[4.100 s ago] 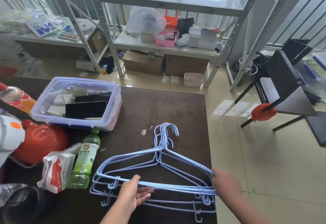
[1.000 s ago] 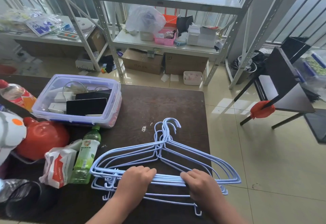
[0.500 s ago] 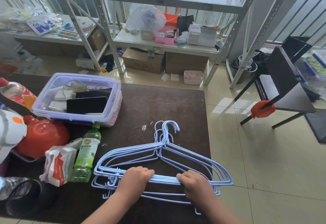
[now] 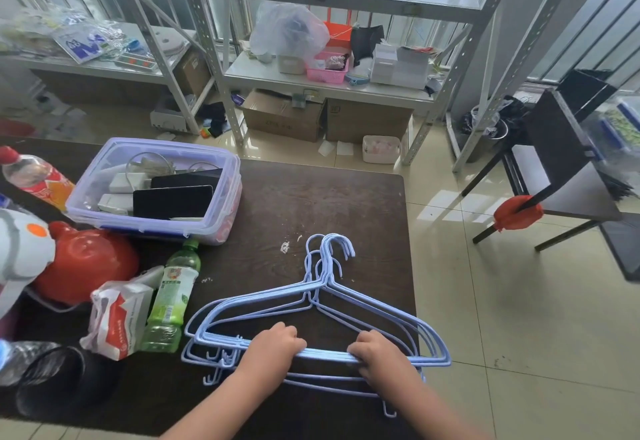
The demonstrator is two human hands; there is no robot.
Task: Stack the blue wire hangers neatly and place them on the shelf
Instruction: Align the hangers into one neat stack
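**Blue wire hangers gripped in both hands at the desk's near edge**

Blue wire hangers (image 4: 313,304) lay bunched on the dark brown desk (image 4: 311,197), their hooks pointing away from the person and roughly overlapping near the middle of the desk's right half. The right ends of the hangers stuck out past the desk's right edge, over the tiled floor (image 4: 519,301). A few hangers sat lower in the pile, their bottom bars and small clip hooks showing nearer the person.

The left hand (image 4: 273,346) was closed over the upper hangers' bottom bars, knuckles up, fingers curled around the wire. The right hand (image 4: 379,353) was closed on the same bars just beside it, a short stretch of wire bare between the two.

To the left of the hangers lay a green drink bottle (image 4: 171,297) on its side, touching a red and white packet (image 4: 117,318). Behind these sat a red rounded object (image 4: 86,259) and a clear plastic box (image 4: 156,190) holding dark flat devices and white adapters. A red-capped bottle (image 4: 34,180) lay at the far left.

Beyond the desk stood a metal shelf (image 4: 325,83) crowded with a pink basket, white boxes and a plastic bag, well apart from the hangers.
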